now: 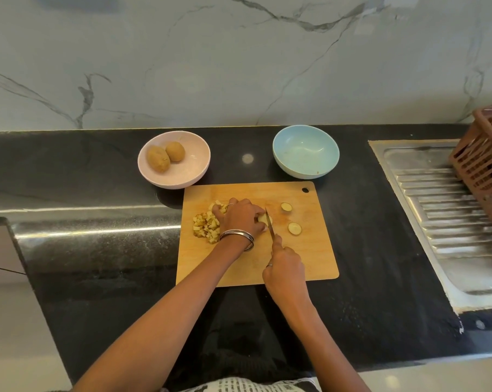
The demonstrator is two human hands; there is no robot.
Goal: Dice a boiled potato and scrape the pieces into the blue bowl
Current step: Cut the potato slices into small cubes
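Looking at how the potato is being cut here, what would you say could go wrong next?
The left hand holds the potato piece right beside the knife, so a slip might nick the fingers. The diced pieces lie near the cutting board edge, far from the blue bowl, and may spill when scraped.

Head view looks steeply down, close over the counter (97, 250).

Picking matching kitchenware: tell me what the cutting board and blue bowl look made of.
Cutting board: looks like bamboo or light wood, matt, with faint straight grain and a hang hole. Blue bowl: probably matt plastic or fibre composite; pastel, soft sheen, no glassy glare.
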